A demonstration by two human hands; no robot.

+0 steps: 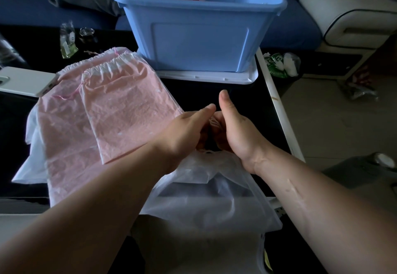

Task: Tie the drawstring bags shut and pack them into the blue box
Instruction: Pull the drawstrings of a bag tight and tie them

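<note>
Nearest the camera, a white translucent drawstring bag (206, 198) lies on the dark table (253, 106), its body spreading toward the near edge and its gathered mouth pointing away. Something dark shows dimly through it; what it is cannot be told.

Both forearms reach in over this bag and the hands meet at its mouth. The left hand (184, 132) is curled, its thumb stretched toward the other hand and its fingers folded under, out of sight. The right hand (234, 129) is also curled, thumb standing upright, fingers tucked inward. Between the two palms a bit of pale cord (211, 121) shows, so both hands are closed around the bag's drawstring at the gathered neck; whether a knot is formed there cannot be told.

Left of the hands lie pink drawstring bags (120, 110), a smaller one on top of a larger one, flat, their puckered mouths at the far end with thin pink cords loose. A white sheet (32, 144) pokes out from under them.

Farther off, beyond the hands, the blue box (199, 37) stands on a white lid (214, 77), open, with some coloured items barely visible inside. At far left a white phone (25, 81) lies beside the pink bags.
</note>
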